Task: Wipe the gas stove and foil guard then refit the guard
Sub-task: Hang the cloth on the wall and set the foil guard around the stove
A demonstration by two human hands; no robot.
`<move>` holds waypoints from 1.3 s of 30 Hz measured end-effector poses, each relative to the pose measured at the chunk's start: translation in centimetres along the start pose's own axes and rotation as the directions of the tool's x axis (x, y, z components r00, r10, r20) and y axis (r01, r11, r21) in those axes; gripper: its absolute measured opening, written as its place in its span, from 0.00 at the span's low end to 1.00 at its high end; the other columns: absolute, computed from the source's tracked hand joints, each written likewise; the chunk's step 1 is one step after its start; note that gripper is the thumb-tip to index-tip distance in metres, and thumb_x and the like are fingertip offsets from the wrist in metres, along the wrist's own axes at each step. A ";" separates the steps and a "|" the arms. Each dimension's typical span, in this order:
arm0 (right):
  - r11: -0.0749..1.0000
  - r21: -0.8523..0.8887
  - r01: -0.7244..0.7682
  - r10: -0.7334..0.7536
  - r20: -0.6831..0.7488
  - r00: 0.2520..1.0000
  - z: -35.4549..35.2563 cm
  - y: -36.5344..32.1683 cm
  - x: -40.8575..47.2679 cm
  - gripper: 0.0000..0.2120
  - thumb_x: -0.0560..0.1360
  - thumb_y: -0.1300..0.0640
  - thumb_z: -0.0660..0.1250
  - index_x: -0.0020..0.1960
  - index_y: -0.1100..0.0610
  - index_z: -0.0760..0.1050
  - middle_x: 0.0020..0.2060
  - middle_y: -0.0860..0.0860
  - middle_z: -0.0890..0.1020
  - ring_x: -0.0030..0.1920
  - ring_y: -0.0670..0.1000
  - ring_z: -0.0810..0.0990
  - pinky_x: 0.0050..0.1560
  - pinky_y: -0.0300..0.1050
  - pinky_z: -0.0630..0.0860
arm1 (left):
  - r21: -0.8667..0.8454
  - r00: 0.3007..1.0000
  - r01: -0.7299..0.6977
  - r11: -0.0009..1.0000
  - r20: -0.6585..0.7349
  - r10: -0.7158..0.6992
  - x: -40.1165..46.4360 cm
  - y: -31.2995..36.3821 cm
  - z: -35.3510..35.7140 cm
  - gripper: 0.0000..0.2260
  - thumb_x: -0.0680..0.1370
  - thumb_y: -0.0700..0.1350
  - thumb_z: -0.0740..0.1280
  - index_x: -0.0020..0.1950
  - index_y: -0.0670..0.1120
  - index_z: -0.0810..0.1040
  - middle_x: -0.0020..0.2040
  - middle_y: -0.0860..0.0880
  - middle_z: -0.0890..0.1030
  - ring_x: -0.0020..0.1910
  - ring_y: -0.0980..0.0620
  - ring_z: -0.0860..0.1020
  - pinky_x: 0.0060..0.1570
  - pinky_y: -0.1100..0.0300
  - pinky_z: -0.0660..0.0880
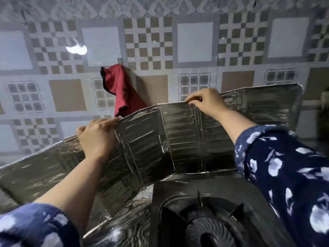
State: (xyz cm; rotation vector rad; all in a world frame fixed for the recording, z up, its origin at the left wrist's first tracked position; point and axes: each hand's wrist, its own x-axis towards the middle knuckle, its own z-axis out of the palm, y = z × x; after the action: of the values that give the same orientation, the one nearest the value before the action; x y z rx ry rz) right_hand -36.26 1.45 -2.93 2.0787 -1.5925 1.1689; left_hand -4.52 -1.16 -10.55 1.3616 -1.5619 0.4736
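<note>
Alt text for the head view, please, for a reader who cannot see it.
Both hands hold the top edge of a folded foil guard standing behind a gas stove: left hand on a left panel, right hand pinching the middle panel. A red cloth hangs on the tiled wall behind.

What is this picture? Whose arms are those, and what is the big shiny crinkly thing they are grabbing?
There is just one picture, taken by a camera worn on a person's head, so you look down at their own two arms, in blue flowery sleeves. No robot here. The shiny thing is a foil guard, a folding wall that stands around the back of a gas stove to catch splashes. The left hand and the right hand each pinch its top edge. At the bottom you see the stove's dark round burner. Behind the guard is a tiled wall, and a red cloth hangs there.
</note>
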 end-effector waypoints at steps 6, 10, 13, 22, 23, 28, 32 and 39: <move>0.995 -0.011 -0.103 0.103 0.040 0.994 0.1 3.5 -0.6 0.07 0.73 0.60 0.70 0.49 0.53 0.84 0.48 0.51 0.86 0.50 0.51 0.82 0.54 0.39 0.72 | -0.032 0.998 -0.044 0.999 0.053 0.046 -0.4 2.5 2.6 0.12 0.78 0.46 0.61 0.54 0.55 0.83 0.51 0.46 0.84 0.52 0.43 0.78 0.52 0.50 0.64; 0.983 0.022 -0.183 0.182 0.055 0.982 1.4 5.8 -2.9 0.07 0.73 0.60 0.70 0.48 0.52 0.84 0.48 0.50 0.85 0.48 0.49 0.80 0.54 0.39 0.72 | 0.002 0.988 -0.076 0.997 0.135 0.075 -0.9 3.3 4.4 0.13 0.78 0.45 0.61 0.55 0.58 0.81 0.51 0.49 0.84 0.54 0.45 0.77 0.52 0.50 0.63; 0.974 0.049 -0.222 0.218 0.081 0.973 2.1 7.0 -3.9 0.07 0.73 0.61 0.70 0.48 0.52 0.84 0.44 0.49 0.85 0.45 0.47 0.79 0.53 0.40 0.73 | 0.016 0.975 -0.050 0.999 0.216 0.045 -1.0 3.4 5.6 0.14 0.79 0.45 0.60 0.58 0.60 0.80 0.54 0.51 0.83 0.56 0.47 0.76 0.51 0.52 0.61; 0.940 -0.069 -0.333 0.340 0.241 0.909 4.6 9.4 -5.2 0.09 0.72 0.61 0.70 0.45 0.47 0.79 0.44 0.48 0.82 0.49 0.51 0.79 0.52 0.46 0.76 | 0.043 0.914 0.032 0.999 0.404 -0.047 -1.7 3.0 8.2 0.14 0.80 0.47 0.58 0.59 0.61 0.79 0.57 0.51 0.83 0.58 0.49 0.77 0.55 0.53 0.61; 0.942 -0.121 -0.313 0.334 0.242 0.911 4.8 9.3 -5.3 0.08 0.72 0.59 0.70 0.46 0.46 0.80 0.45 0.46 0.82 0.49 0.51 0.80 0.51 0.45 0.76 | 0.048 0.912 0.029 0.998 0.408 -0.047 -1.7 3.0 8.4 0.14 0.80 0.47 0.58 0.59 0.61 0.79 0.57 0.51 0.83 0.58 0.49 0.77 0.56 0.52 0.61; 0.967 -0.106 -0.231 0.250 0.243 0.937 6.6 7.3 -5.0 0.11 0.73 0.49 0.70 0.56 0.45 0.80 0.47 0.42 0.82 0.49 0.46 0.78 0.52 0.44 0.76 | 0.020 0.903 0.056 0.998 0.425 -0.060 -1.2 3.0 8.6 0.14 0.80 0.46 0.59 0.58 0.61 0.79 0.57 0.52 0.82 0.59 0.50 0.76 0.58 0.52 0.61; 0.968 -0.024 -0.249 0.250 0.156 0.956 9.2 6.0 -5.1 0.09 0.75 0.47 0.67 0.54 0.44 0.81 0.51 0.43 0.83 0.51 0.47 0.79 0.47 0.42 0.75 | 0.009 0.904 0.063 0.998 0.424 -0.060 -1.4 3.0 8.4 0.13 0.80 0.46 0.59 0.57 0.60 0.80 0.57 0.53 0.83 0.59 0.50 0.76 0.58 0.53 0.61; 0.941 -0.193 -0.277 0.294 0.069 0.953 8.1 6.1 -4.5 0.08 0.77 0.47 0.65 0.51 0.44 0.82 0.53 0.45 0.84 0.56 0.53 0.79 0.60 0.49 0.70 | 0.004 0.898 0.059 0.998 0.437 -0.055 -1.2 5.2 8.1 0.13 0.79 0.46 0.61 0.58 0.58 0.80 0.55 0.48 0.83 0.56 0.45 0.78 0.57 0.53 0.65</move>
State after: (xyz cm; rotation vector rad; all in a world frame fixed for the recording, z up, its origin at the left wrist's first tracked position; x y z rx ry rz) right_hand -38.58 -2.79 -12.89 1.8587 -2.0193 0.9740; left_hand -12.71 -5.42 -13.72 1.5766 -1.8730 0.1220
